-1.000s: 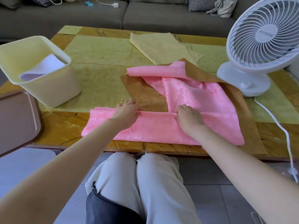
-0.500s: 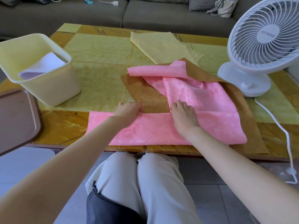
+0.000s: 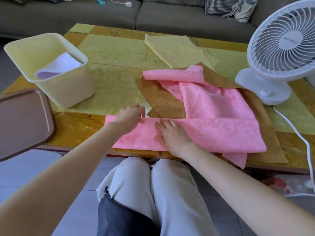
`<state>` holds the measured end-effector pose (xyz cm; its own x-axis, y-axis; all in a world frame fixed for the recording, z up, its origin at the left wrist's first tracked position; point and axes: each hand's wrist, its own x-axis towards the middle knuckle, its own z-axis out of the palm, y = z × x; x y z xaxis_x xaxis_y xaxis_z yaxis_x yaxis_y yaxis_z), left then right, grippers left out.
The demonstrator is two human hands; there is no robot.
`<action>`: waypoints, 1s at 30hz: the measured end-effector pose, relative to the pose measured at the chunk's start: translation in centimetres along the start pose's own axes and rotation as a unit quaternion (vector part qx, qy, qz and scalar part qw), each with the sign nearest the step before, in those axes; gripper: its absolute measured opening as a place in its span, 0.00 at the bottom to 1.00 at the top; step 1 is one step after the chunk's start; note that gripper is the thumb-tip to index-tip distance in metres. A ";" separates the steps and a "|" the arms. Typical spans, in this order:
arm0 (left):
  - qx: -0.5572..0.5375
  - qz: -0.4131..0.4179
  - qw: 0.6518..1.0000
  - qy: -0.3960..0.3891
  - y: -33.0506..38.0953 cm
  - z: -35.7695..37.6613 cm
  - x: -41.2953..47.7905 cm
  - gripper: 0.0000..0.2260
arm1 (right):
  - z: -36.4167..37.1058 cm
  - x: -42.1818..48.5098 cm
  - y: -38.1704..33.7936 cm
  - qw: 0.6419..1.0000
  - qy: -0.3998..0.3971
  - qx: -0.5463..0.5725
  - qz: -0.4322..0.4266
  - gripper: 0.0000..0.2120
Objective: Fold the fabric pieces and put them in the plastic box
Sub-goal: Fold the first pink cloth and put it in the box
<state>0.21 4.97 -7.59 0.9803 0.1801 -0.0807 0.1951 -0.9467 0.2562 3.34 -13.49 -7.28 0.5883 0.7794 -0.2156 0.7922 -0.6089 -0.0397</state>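
Observation:
A pink fabric [image 3: 221, 133] lies half folded at the table's near edge, on top of a brown fabric [image 3: 163, 101]. Its near strip is folded over, and its far part is rumpled and rolled. My left hand [image 3: 129, 115] grips the strip's upper fold edge near its left end, with the thumb hidden. My right hand [image 3: 172, 135] presses flat on the strip just right of the left hand. A pale yellow fabric [image 3: 173, 50] lies flat farther back. The cream plastic box [image 3: 68, 92] stands at the left and holds a folded white fabric [image 3: 59, 65].
A white desk fan [image 3: 283, 48] stands at the table's right, and its cable [image 3: 303, 138] runs down off the near edge. A brown tray [image 3: 22, 120] overhangs the left corner. A grey sofa [image 3: 170, 14] is behind the table [image 3: 109, 53]. My knees are below the near edge.
My right hand has flattened and slid left along the folded pink strip, towards my left hand. The left hand stays at the fold edge. The strip's right end now hangs lower over the table edge.

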 end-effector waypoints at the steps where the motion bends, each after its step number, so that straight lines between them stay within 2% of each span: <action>1: 0.012 -0.008 1.000 0.004 -0.6 -0.2 -0.3 0.13 | 0.0 0.1 -0.3 1.000 -0.009 -0.001 0.010 0.27; 6: 0.039 -0.064 0.997 0.026 -2.5 -0.8 -1.8 0.15 | -0.1 0.6 -1.5 0.998 -0.034 -0.005 0.042 0.30; 9: -0.004 -0.148 0.988 0.040 -3.3 -1.0 -3.3 0.17 | -0.1 0.9 -1.9 0.997 -0.047 0.000 0.058 0.29; 13: -0.025 -0.228 0.973 0.020 -3.6 -1.3 -6.0 0.27 | 0.1 1.0 -2.6 0.995 -0.057 -0.004 0.084 0.29; 18: -0.073 -0.248 0.966 -0.007 -2.8 -0.8 -8.6 0.37 | 0.1 0.9 -3.8 0.992 -0.053 0.002 0.118 0.28; 21: -0.078 -0.278 0.957 -0.006 -2.6 -0.6 -9.1 0.35 | 0.3 0.3 -4.9 0.989 -0.036 0.046 0.138 0.30; 27: -0.096 -0.341 0.935 -0.015 -3.0 -0.5 -8.8 0.30 | 1.0 -0.8 -6.0 0.988 -0.038 0.087 0.120 0.33; 30: -0.092 -0.318 0.944 -0.008 -3.3 -0.9 -8.9 0.14 | 0.9 -0.6 -5.9 0.989 -0.043 0.083 0.119 0.32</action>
<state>-9.11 6.74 -6.89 0.6635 0.6905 -0.2881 0.7467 -0.5868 0.3133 -1.81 -10.50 -7.80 0.7327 0.6004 -0.3203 0.5919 -0.7946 -0.1353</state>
